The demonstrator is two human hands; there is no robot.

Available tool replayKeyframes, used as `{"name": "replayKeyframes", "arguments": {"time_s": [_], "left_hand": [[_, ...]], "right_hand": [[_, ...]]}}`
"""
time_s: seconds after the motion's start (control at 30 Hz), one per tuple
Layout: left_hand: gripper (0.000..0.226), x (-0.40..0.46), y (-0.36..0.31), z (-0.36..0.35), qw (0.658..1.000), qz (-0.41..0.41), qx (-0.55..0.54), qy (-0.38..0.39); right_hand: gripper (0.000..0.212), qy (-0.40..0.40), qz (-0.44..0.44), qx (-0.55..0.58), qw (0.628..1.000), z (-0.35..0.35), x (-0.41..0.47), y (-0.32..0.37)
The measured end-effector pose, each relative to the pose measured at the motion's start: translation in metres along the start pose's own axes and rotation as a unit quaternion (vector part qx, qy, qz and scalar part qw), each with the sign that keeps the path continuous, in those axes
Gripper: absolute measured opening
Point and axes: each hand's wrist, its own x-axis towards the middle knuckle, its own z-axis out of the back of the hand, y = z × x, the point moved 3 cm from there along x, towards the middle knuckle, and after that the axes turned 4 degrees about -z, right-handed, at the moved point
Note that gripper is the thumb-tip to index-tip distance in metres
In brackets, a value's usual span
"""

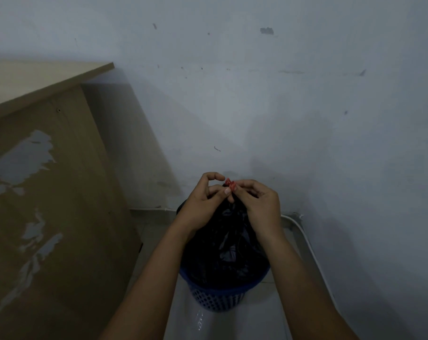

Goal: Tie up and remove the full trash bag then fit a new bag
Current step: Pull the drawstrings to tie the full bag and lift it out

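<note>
A black trash bag (229, 251) stands in a blue perforated bin (220, 296) on the floor, its top gathered upward into a neck. My left hand (203, 201) and my right hand (259, 204) meet above the bin and both pinch the gathered top. A small red tie (230, 182) shows between the fingertips at the neck. The bag's neck is mostly hidden behind my fingers.
A worn wooden cabinet (48, 192) with peeled patches stands close on the left. A pale wall (281, 106) rises right behind the bin. A white cable (303, 231) runs along the floor at the right. Glossy floor tile (232, 325) lies in front of the bin.
</note>
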Motion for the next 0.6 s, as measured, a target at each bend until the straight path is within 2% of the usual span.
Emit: {"name": "replayKeyframes", "arguments": {"time_s": [0.13,0.3,0.43,0.6], "left_hand": [[0.029,0.001,-0.005,-0.002,1.0,0.016,-0.018,0.011],[0.033,-0.002,-0.007,0.004,0.996,0.072,-0.049,-0.005],[0.042,-0.005,-0.005,0.003,0.983,0.128,-0.128,-0.014],[0.017,-0.003,-0.007,0.005,0.979,0.134,-0.154,-0.02]], "right_hand": [[0.008,0.03,0.003,-0.002,1.0,0.002,0.0,0.0],[0.015,0.132,-0.002,0.003,0.991,0.008,-0.001,0.005],[0.019,0.173,-0.022,0.006,0.985,0.012,0.0,0.006],[0.024,0.17,-0.013,0.025,0.985,0.014,-0.001,0.005]]}}
